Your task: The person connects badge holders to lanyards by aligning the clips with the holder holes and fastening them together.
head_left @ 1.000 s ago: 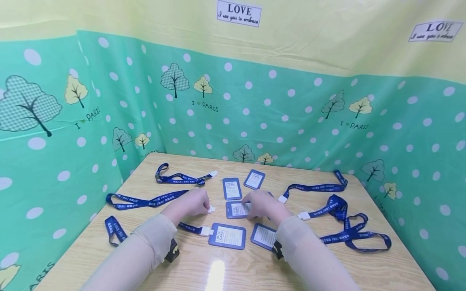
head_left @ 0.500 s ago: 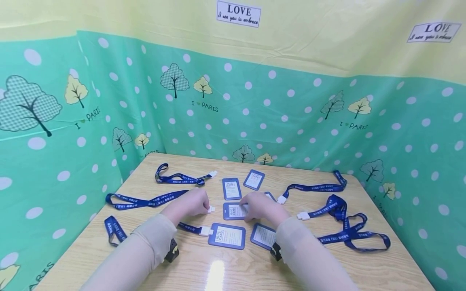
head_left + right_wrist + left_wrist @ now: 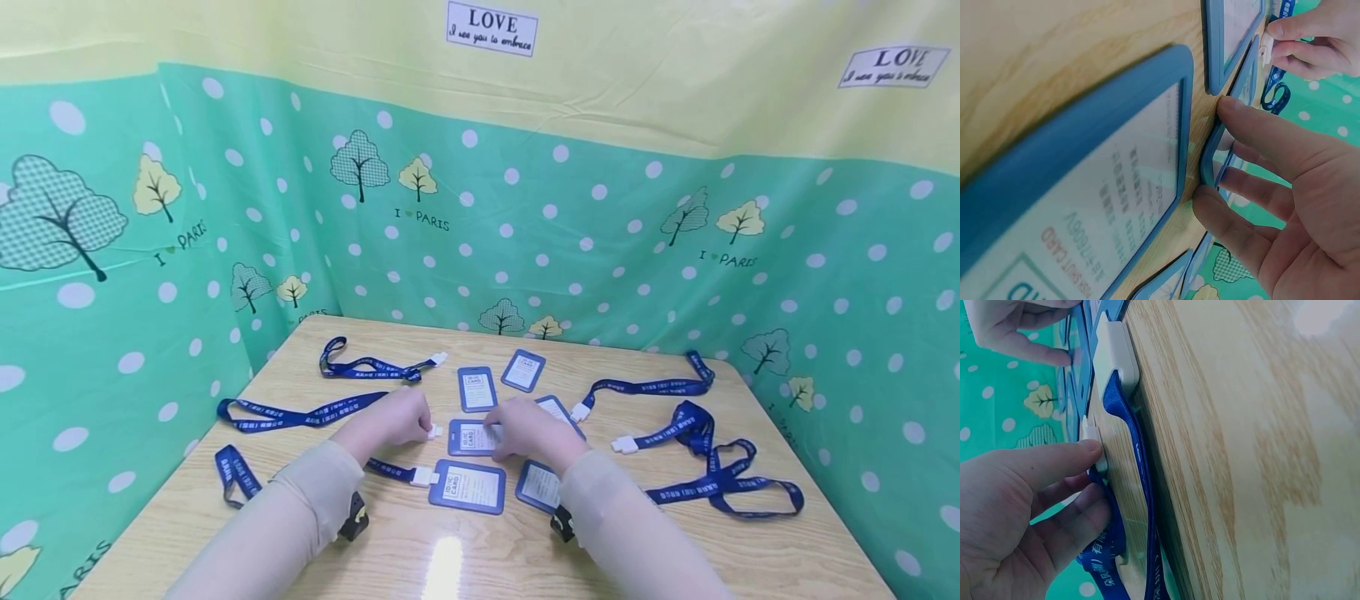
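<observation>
My left hand (image 3: 401,417) pinches the white plastic clip (image 3: 1089,429) of a blue lanyard (image 3: 300,419) between thumb and fingers. The lanyard's loop trails left across the table. To the right, my right hand (image 3: 534,429) grips a blue-framed ID card holder (image 3: 471,437) by its edges, thumb on one side and fingers on the other. This holder lies sideways, its slotted end facing the clip with a small gap between them. The holder's right end is hidden under my right hand in the head view.
Nearer the front, another card holder (image 3: 468,486) is joined to a lanyard clip (image 3: 424,477). More holders lie around, including an upright one (image 3: 477,389) and a tilted one (image 3: 523,371). Further lanyards (image 3: 652,387) lie on the wooden table's right side. A green curtain (image 3: 525,225) encloses the table.
My right hand has slid the card holder leftward, closer to the clip. Another holder behind that hand now shows more. My left hand has stayed in place.
</observation>
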The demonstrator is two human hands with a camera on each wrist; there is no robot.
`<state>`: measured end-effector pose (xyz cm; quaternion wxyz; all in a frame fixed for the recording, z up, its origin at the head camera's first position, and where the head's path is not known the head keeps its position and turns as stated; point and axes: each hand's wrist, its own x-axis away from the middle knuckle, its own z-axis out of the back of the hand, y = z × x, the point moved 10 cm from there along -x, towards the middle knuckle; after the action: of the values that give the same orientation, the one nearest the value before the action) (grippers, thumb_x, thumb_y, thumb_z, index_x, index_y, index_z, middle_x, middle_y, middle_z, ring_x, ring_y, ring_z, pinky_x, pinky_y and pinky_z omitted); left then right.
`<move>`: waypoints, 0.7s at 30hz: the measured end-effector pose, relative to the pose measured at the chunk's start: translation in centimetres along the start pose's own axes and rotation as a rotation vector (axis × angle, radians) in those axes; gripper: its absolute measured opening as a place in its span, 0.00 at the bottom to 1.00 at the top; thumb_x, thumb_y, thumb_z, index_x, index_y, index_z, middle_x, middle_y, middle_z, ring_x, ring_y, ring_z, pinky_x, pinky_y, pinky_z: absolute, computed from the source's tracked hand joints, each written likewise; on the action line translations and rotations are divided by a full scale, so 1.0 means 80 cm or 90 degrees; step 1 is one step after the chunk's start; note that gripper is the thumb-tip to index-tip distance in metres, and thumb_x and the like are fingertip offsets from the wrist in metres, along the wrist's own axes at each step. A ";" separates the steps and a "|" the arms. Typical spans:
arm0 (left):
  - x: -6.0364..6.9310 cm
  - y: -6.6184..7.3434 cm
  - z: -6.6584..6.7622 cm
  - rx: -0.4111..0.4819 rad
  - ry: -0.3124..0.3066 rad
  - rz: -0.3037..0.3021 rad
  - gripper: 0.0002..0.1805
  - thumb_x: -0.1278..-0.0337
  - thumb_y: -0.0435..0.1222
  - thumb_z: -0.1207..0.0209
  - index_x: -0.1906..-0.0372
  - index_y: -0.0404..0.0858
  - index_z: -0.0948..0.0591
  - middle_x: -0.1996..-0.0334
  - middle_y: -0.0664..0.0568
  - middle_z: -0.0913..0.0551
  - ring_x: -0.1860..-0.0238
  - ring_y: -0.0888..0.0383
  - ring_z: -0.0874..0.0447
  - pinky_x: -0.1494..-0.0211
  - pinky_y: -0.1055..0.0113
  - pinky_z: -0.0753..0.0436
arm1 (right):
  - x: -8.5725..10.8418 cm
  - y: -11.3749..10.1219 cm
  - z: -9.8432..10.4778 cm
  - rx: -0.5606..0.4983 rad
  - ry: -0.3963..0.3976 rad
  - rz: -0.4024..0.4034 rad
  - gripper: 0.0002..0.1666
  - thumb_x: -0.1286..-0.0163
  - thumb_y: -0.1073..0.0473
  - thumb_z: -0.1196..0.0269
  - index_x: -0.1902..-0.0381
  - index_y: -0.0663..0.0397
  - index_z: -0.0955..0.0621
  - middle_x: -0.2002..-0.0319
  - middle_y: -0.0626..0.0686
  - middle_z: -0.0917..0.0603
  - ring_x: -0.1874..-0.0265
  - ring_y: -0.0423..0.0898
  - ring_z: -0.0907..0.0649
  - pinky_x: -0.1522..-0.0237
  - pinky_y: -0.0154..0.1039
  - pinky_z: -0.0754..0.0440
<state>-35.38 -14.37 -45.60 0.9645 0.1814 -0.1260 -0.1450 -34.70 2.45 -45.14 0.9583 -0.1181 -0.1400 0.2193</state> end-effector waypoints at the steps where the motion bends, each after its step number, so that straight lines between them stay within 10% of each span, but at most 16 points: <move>1: 0.000 0.000 0.000 -0.001 -0.001 0.000 0.02 0.45 0.35 0.27 0.67 0.46 0.09 0.69 0.58 0.14 0.70 0.60 0.20 0.58 0.62 0.17 | 0.000 -0.001 0.000 0.001 0.001 0.002 0.32 0.45 0.50 0.21 0.40 0.38 0.16 0.39 0.48 0.18 0.43 0.49 0.20 0.38 0.52 0.22; 21: 0.002 -0.002 0.001 0.011 0.004 -0.002 0.03 0.44 0.34 0.28 0.65 0.44 0.09 0.66 0.55 0.13 0.68 0.60 0.18 0.54 0.59 0.14 | -0.007 -0.011 -0.005 -0.012 -0.019 0.001 0.25 0.43 0.52 0.22 0.46 0.38 0.13 0.42 0.49 0.17 0.58 0.42 0.21 0.48 0.42 0.18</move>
<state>-35.28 -14.57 -45.59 0.9630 0.1900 -0.1242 -0.1450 -34.69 1.35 -45.40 0.9548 -0.1241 -0.1563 0.2202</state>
